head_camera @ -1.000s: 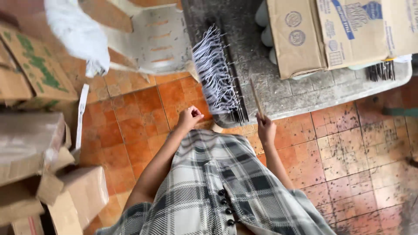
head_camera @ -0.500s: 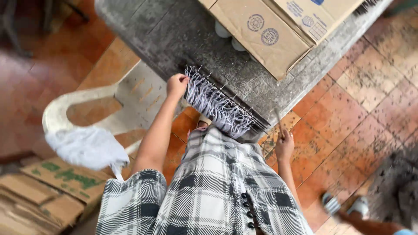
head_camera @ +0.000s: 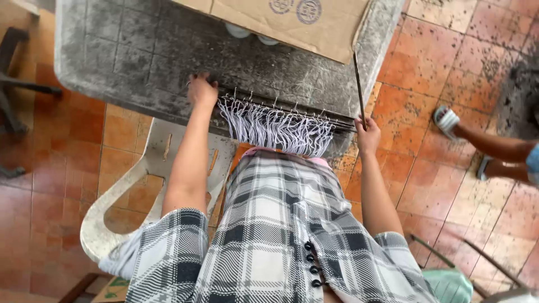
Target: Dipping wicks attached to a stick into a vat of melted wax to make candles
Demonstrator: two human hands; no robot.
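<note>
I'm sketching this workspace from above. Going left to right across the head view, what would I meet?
White plastic chair → left hand on the grey table → pale fringe of threads hanging off the table edge → right hand holding a thin dark stick → another person's sandalled foot.

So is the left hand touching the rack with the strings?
Touching. The head view shows the left hand pressed on the end of the string rack.
</note>
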